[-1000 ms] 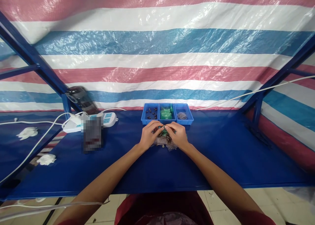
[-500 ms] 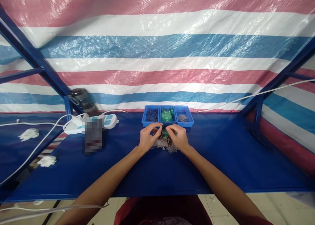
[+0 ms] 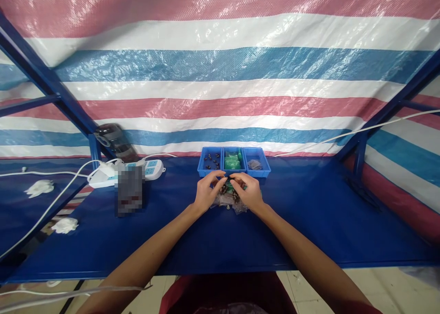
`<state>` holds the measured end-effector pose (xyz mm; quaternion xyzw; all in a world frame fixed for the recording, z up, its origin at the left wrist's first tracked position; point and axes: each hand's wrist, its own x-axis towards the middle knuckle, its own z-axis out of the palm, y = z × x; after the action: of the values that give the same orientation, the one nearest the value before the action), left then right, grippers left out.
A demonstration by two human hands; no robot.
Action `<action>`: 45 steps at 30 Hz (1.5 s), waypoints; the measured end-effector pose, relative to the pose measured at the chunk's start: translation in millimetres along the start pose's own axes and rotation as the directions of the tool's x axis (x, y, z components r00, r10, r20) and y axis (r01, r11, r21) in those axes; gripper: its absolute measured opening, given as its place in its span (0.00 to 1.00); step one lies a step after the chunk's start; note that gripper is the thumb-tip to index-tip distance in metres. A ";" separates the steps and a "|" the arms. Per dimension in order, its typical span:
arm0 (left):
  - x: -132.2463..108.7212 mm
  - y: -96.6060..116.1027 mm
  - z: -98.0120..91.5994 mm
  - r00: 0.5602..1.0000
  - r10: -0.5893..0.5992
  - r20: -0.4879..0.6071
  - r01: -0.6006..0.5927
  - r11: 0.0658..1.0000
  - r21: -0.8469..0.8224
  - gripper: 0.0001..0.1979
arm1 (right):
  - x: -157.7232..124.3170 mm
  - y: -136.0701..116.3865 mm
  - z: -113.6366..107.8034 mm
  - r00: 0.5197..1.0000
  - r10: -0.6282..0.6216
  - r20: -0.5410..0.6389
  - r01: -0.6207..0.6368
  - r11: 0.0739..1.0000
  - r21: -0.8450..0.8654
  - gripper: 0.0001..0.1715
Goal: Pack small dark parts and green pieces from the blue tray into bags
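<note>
My left hand [image 3: 206, 191] and my right hand [image 3: 250, 191] meet, fingertips almost touching, just in front of the blue bins. Thumb and forefinger of each hand are bent together in a pinch; a tiny dark piece seems to lie between them, too small to name. Below my fingers is a pile of small dark-and-brass parts [image 3: 235, 195] mixed with green bits, partly covered by my hands. Crumpled clear plastic bags [image 3: 225, 200] lie under and around that pile. One small loose part [image 3: 228, 207] sits at its near edge.
Behind my hands stand three joined blue bins: small dark parts in the left bin [image 3: 210, 172], green packets [image 3: 233, 162] in the middle, small clear bags [image 3: 255, 164] on the right. A power strip [image 3: 154, 169], a blurred dark object [image 3: 129, 190] and a dark bottle [image 3: 116, 140] are left.
The small pale piece that showed at my left fingertips is no longer visible. My fingertips have shifted slightly; the pile and bins stay where they were.
</note>
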<state>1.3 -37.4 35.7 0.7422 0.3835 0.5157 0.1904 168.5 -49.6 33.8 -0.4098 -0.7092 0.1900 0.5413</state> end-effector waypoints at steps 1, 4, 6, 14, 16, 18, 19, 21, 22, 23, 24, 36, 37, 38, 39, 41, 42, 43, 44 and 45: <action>-0.4 -0.2 0.7 1.000 -0.007 0.000 0.007 1.000 -0.006 0.10 | -0.2 0.3 0.4 1.000 -0.016 0.010 0.016 1.000 -0.003 0.11; -0.8 -0.1 1.8 1.000 -0.004 0.026 0.005 1.000 -0.026 0.09 | -0.4 0.9 0.9 0.998 -0.057 0.038 0.057 0.998 -0.007 0.11; -0.5 0.5 1.8 0.998 -0.004 0.055 0.006 0.999 -0.035 0.08 | -0.4 0.8 0.7 0.997 -0.065 0.048 0.065 0.998 -0.011 0.11; 0.1 0.4 1.3 0.997 0.008 0.073 -0.006 0.999 -0.033 0.09 | -0.2 0.5 -0.1 0.999 -0.008 0.038 0.008 1.000 -0.009 0.13; 0.3 -0.4 1.2 0.997 0.023 0.078 -0.022 1.000 -0.018 0.10 | 0.3 1.4 -0.1 0.999 0.008 0.038 -0.007 1.000 -0.018 0.14; 0.9 -0.9 0.9 0.996 0.039 0.077 -0.038 0.999 -0.009 0.10 | 0.8 1.8 -0.2 0.999 0.009 0.046 -0.007 1.000 -0.029 0.14; 1.2 -0.9 0.7 0.996 0.046 0.074 -0.046 0.999 -0.008 0.10 | 1.0 1.8 -0.3 0.999 0.007 0.050 -0.005 0.999 -0.034 0.15; 1.8 -0.6 0.3 0.996 0.061 0.071 -0.061 0.998 -0.009 0.10 | 1.2 1.0 -0.6 0.998 0.002 0.059 0.000 0.999 -0.043 0.15; 2.1 -0.2 0.0 0.995 0.067 0.071 -0.067 0.998 -0.010 0.10 | 1.2 0.5 -0.7 0.998 0.002 0.063 0.001 0.999 -0.045 0.16; 2.3 0.3 -0.2 0.995 0.072 0.072 -0.072 0.997 -0.010 0.10 | 1.2 0.0 -0.8 0.998 0.001 0.064 0.002 0.999 -0.047 0.16; 2.6 0.8 -0.4 0.994 0.077 0.073 -0.077 0.997 -0.010 0.10 | 1.1 -0.5 -0.8 0.998 0.002 0.065 0.001 0.999 -0.050 0.16; 2.3 3.8 -2.3 0.993 0.044 0.106 -0.043 0.999 -0.011 0.09 | 1.4 0.2 0.8 0.998 -0.015 0.063 0.020 0.997 -0.077 0.19; 2.4 4.2 -2.7 0.995 0.039 0.087 -0.039 0.999 -0.008 0.09 | 1.5 0.0 0.6 0.998 -0.014 0.066 0.019 0.996 -0.086 0.19; 2.6 4.4 -3.3 0.997 0.033 0.062 -0.033 0.999 -0.006 0.09 | 1.7 -0.3 0.3 0.998 -0.010 0.066 0.016 0.995 -0.094 0.19; 2.8 4.4 -3.9 0.999 0.025 0.035 -0.025 1.000 -0.009 0.09 | 1.8 -0.5 0.0 0.998 -0.003 0.066 0.010 0.995 -0.098 0.20; 3.2 3.4 -5.0 1.000 -0.007 -0.006 0.007 1.000 -0.019 0.10 | 2.1 -0.7 -0.8 0.998 0.010 0.062 -0.004 0.995 -0.095 0.20; 3.3 2.6 -5.3 0.999 -0.031 -0.014 0.031 0.999 -0.021 0.10 | 2.2 -0.7 -1.1 0.998 0.014 0.061 -0.009 0.996 -0.089 0.20; 3.3 1.7 -5.6 0.998 -0.058 -0.017 0.057 0.998 -0.019 0.11 | 2.2 -0.5 -1.4 0.998 0.017 0.059 -0.012 0.996 -0.084 0.19; 3.2 0.7 -5.6 0.997 -0.080 -0.017 0.079 0.997 -0.013 0.12 | 2.1 -0.3 -1.6 0.998 0.019 0.058 -0.015 0.997 -0.081 0.19; 3.1 0.0 -5.5 0.995 -0.094 -0.016 0.094 0.996 -0.004 0.12 | 2.0 -0.1 -1.7 0.998 0.020 0.058 -0.015 0.997 -0.080 0.19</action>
<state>-3.2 -35.6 39.8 0.7188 0.4185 0.5128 0.2124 169.9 -48.4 35.7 -0.4316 -0.7282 0.1783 0.5017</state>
